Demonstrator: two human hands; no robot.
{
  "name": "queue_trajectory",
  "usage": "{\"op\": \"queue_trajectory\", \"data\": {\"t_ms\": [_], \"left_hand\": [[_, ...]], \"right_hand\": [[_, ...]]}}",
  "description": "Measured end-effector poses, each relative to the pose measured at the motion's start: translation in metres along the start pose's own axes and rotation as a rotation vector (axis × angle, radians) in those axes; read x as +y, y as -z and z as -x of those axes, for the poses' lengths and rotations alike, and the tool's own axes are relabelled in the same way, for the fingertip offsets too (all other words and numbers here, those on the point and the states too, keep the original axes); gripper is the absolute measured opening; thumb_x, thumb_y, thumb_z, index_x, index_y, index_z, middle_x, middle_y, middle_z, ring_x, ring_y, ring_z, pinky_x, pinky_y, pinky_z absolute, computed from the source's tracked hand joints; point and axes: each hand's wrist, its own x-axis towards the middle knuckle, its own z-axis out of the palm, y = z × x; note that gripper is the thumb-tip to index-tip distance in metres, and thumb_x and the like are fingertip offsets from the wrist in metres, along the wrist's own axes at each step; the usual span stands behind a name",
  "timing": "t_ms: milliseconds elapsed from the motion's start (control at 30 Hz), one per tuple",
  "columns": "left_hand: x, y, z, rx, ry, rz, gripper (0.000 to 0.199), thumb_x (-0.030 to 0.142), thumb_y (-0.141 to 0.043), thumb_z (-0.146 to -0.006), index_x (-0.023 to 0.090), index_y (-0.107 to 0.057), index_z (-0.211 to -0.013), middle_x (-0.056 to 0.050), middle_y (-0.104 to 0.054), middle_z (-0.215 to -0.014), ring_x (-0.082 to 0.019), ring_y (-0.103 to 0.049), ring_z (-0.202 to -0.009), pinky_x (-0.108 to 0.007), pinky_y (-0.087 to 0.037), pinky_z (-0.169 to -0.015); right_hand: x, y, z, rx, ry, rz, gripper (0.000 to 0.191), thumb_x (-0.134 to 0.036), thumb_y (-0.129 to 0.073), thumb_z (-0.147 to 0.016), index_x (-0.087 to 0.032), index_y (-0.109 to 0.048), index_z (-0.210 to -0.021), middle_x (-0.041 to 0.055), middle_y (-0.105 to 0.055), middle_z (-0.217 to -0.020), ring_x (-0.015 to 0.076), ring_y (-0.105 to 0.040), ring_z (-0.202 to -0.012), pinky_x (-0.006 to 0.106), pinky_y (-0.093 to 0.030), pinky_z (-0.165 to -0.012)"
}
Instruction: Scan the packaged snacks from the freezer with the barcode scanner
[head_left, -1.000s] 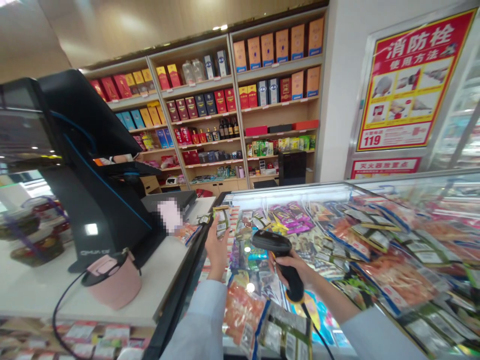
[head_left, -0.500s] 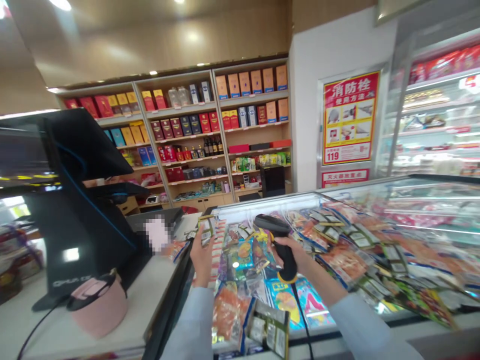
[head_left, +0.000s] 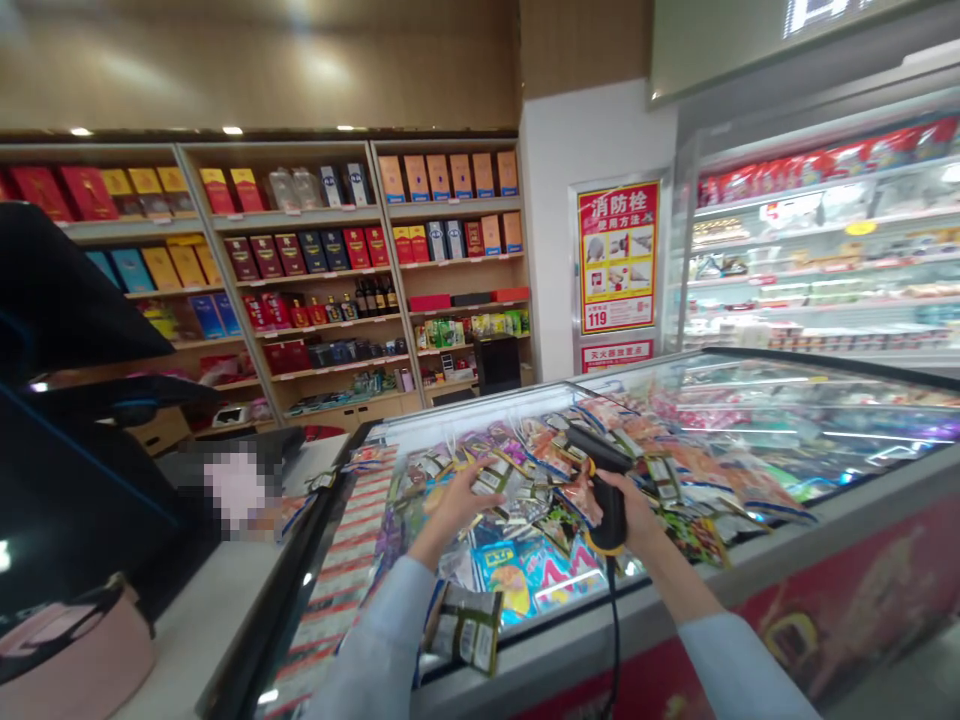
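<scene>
My right hand is wrapped round the handle of a black and yellow barcode scanner, whose cable hangs down over the freezer's front. The scanner's head is above a heap of snack packets on the chest freezer's glass top. My left hand reaches over the left side of this heap, fingers stretched out and apart, with nothing visibly held. Whether its fingertips touch a packet I cannot tell. A green and silver packet lies near the front edge, by my left sleeve.
On the left are a counter, a black checkout terminal and a pink container. Small packets lie by the counter's edge. Behind stand shelves of boxes; a lit open fridge is at the right.
My left hand has let go of a small packet at the counter side and moved right over the heap. The scanner has moved right over the packets. The view has turned right.
</scene>
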Motion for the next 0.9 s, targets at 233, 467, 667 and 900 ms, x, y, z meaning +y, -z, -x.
{"op": "queue_trajectory", "data": {"t_ms": [233, 467, 667, 900], "left_hand": [[-0.003, -0.081, -0.009, -0.245, 0.07, -0.103, 0.06, 0.022, -0.076, -0.066, 0.023, -0.064, -0.124, -0.01, -0.063, -0.125, -0.025, -0.067, -0.095, -0.038, -0.056, -0.083], [-0.021, -0.101, -0.005, -0.18, -0.042, -0.542, 0.056, 0.034, -0.059, -0.083, 0.028, -0.051, -0.138, -0.012, -0.046, -0.141, -0.029, -0.043, -0.132, -0.045, -0.032, -0.111], [-0.032, -0.097, -0.008, -0.259, -0.06, -0.436, 0.06, 0.037, -0.055, -0.085, 0.025, -0.045, -0.143, -0.011, -0.043, -0.14, -0.025, -0.042, -0.13, -0.035, -0.029, -0.113], [-0.033, -0.091, -0.009, -0.305, -0.061, -0.407, 0.067, 0.033, -0.059, -0.081, 0.023, -0.043, -0.145, -0.013, -0.043, -0.14, -0.026, -0.041, -0.132, -0.035, -0.029, -0.113]], "right_hand": [[0.005, 0.049, 0.025, 0.162, 0.076, -0.065, 0.023, -0.04, -0.067, -0.071, -0.02, -0.057, -0.073, -0.0031, -0.05, -0.048, 0.0092, -0.039, -0.035, 0.022, -0.033, -0.037], [0.009, 0.062, 0.03, 0.194, 0.203, -0.169, 0.026, -0.039, -0.07, -0.068, -0.02, -0.057, -0.078, -0.0019, -0.057, -0.063, 0.0067, -0.04, -0.036, 0.021, -0.034, -0.036], [0.012, 0.065, 0.028, 0.182, 0.187, -0.192, 0.024, -0.038, -0.07, -0.069, -0.02, -0.057, -0.079, -0.0009, -0.06, -0.065, 0.0066, -0.041, -0.036, 0.021, -0.036, -0.036], [0.015, 0.067, 0.025, 0.202, 0.184, -0.186, 0.025, -0.038, -0.072, -0.068, -0.019, -0.059, -0.076, -0.0016, -0.059, -0.06, 0.0068, -0.042, -0.036, 0.021, -0.036, -0.037]]}}
